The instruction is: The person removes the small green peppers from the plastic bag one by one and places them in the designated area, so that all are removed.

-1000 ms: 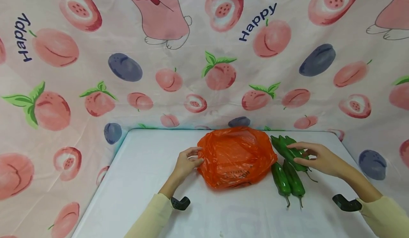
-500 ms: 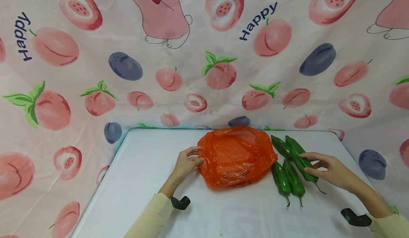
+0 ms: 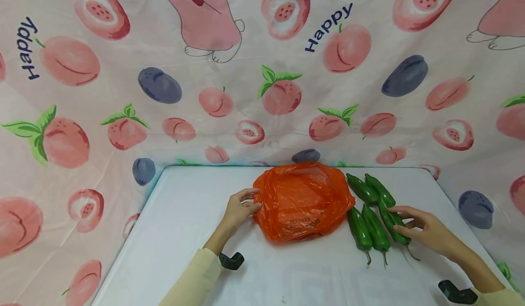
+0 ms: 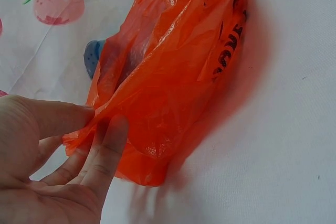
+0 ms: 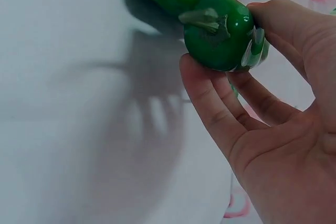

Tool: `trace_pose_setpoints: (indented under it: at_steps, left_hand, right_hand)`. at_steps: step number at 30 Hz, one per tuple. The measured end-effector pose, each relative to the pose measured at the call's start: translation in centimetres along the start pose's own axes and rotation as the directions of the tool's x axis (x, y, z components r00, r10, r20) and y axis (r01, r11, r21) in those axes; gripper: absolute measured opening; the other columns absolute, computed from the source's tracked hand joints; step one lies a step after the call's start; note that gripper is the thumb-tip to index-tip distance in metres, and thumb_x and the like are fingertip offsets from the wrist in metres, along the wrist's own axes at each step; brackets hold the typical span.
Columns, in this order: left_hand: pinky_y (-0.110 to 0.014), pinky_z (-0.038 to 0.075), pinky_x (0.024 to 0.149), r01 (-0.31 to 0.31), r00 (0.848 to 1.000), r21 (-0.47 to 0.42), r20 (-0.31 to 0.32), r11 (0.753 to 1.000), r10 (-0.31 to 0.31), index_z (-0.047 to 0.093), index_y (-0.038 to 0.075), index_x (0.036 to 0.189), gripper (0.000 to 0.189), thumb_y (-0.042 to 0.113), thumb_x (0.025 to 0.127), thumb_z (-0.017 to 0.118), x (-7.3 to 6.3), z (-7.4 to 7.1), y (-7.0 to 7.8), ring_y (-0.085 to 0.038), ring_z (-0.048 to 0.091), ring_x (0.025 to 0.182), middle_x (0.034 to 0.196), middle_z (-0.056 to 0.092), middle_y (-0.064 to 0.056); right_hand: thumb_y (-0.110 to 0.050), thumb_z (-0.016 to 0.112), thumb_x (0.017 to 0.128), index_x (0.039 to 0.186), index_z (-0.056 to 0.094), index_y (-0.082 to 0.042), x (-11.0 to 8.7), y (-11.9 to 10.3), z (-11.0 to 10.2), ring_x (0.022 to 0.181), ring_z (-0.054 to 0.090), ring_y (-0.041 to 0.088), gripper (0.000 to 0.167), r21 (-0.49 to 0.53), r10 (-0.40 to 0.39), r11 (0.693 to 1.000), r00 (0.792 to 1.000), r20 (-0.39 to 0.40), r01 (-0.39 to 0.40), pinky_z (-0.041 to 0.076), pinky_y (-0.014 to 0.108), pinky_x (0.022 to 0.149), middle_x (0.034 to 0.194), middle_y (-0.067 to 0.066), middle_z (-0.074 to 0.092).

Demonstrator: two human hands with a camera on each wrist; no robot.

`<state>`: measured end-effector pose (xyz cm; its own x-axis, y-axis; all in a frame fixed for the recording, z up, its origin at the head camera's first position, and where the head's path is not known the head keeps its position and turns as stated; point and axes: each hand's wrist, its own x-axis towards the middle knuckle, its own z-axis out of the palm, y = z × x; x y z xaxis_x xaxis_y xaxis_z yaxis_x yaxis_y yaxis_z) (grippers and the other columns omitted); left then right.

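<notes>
An orange-red plastic bag with dark print lies crumpled at the table's far middle. At its left side my left hand pinches the bag's edge between thumb and fingers, as the left wrist view shows on the thin film. Right of the bag, my right hand holds a long green pepper near its stem end, thumb on one side and fingers on the other. In the right wrist view this pepper points its stem at the camera, its shadow falling on the white surface.
Two green peppers lie side by side at the bag's right, stems toward me. Behind them lie two more, a left one and a right one. The white table meets a fruit-print cloth at the back.
My right hand has drawn the held pepper toward me and to the right, away from the back peppers, and set it alongside the front pair. My left hand stays at the bag.
</notes>
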<state>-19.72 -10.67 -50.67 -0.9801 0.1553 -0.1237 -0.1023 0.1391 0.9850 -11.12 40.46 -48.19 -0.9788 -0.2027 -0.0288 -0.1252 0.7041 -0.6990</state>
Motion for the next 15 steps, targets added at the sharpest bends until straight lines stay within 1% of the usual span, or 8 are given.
trace_pose_setpoints:
  at_steps: [3, 7, 9, 15]
  left_hand:
    - [-0.04, 0.061, 0.08, -0.002, 1.0, 0.003, 0.001, 1.0, 0.002, 0.064, 0.009, 0.135, 0.044, 0.003, 0.093, 0.074, 0.0, 0.0, -0.1, -0.019, 0.071, 0.087, 0.126, 0.063, -0.015]
    - [-0.041, 0.061, 0.081, 0.003, 1.0, 0.0, 0.004, 1.0, -0.003, 0.064, 0.01, 0.136, 0.044, 0.003, 0.094, 0.074, 0.0, 0.0, 0.0, -0.019, 0.071, 0.087, 0.125, 0.063, -0.015]
    - [-0.04, 0.061, 0.082, 0.003, 1.0, 0.0, 0.006, 1.0, -0.003, 0.064, 0.01, 0.136, 0.043, 0.003, 0.094, 0.074, 0.0, -0.1, 0.0, -0.019, 0.071, 0.087, 0.125, 0.063, -0.015]
    - [-0.04, 0.061, 0.082, 0.004, 1.0, -0.001, 0.004, 1.0, -0.004, 0.064, 0.01, 0.136, 0.043, 0.003, 0.094, 0.074, -0.1, 0.0, 0.2, -0.019, 0.071, 0.087, 0.125, 0.063, -0.014]
  right_hand:
    - [-0.028, 0.074, 0.097, 0.141, 0.057, -0.004, -0.2, 0.2, 0.3, 0.093, 0.065, 0.014, 0.053, -0.001, 0.035, 0.999, 0.999, 0.002, -0.035, 0.056, 0.026, 0.07, 0.129, 0.025, 0.061]
    - [-0.029, 0.074, 0.096, 0.141, 0.057, -0.004, -0.3, 0.6, 0.6, 0.095, 0.064, 0.011, 0.055, 0.004, 0.068, 0.998, 0.998, -0.003, -0.068, 0.057, 0.026, 0.072, 0.131, 0.025, 0.06]
    - [-0.03, 0.074, 0.096, 0.142, 0.056, -0.004, -0.4, 0.9, 0.7, 0.094, 0.064, 0.011, 0.055, 0.009, 0.077, 0.997, 0.997, 0.001, -0.077, 0.057, 0.027, 0.072, 0.13, 0.025, 0.06]
    - [-0.026, 0.074, 0.096, 0.143, 0.054, -0.003, -0.6, 1.4, 1.2, 0.092, 0.064, 0.019, 0.056, 0.023, 0.112, 0.993, 0.993, 0.026, -0.113, 0.056, 0.028, 0.07, 0.127, 0.024, 0.061]
